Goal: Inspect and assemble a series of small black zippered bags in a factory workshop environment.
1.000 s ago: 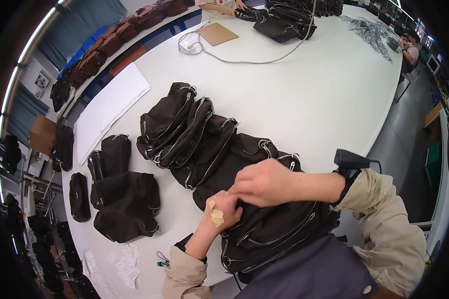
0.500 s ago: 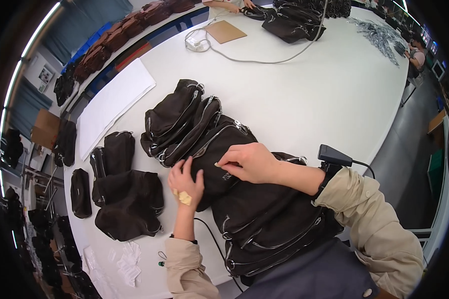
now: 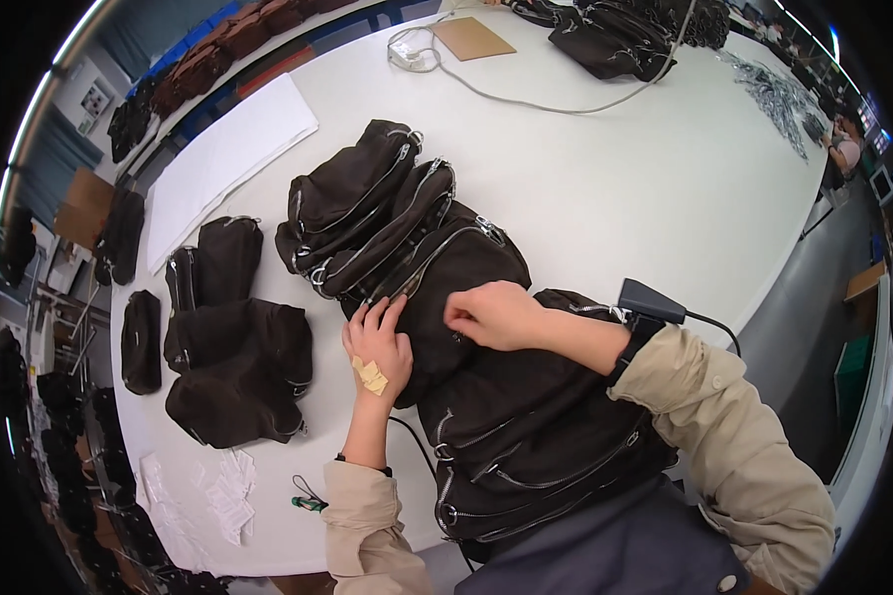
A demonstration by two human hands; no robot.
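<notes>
A dark brown zippered bag (image 3: pixel 466 273) lies in front of me on the white table, one of a row of similar bags. My left hand (image 3: pixel 379 342) rests on its left part with fingers stretched out, open; pale yellow tape pieces (image 3: pixel 370 377) stick to its back. Just right of it, my right hand (image 3: pixel 496 315) is closed over the bag's middle, with fingertips curled down against or just above the fabric. Whatever those fingertips hold, if anything, is hidden. Nearest my body sits a larger dark bag (image 3: pixel 546 426) with silver zippers.
More dark bags (image 3: pixel 357 183) stand beyond, and a pile of dark pouches (image 3: pixel 238 372) lies left. Clear plastic scraps (image 3: pixel 230 496) and a green corded item (image 3: pixel 310 498) are near the front edge. A grey cable (image 3: pixel 556 107) crosses the far table (image 3: pixel 645 188) by a brown board (image 3: pixel 474 40).
My left hand has shifted onto the bag with its fingers more stretched out. The small pale piece pinched in my right hand no longer shows. The whole view has tilted slightly.
</notes>
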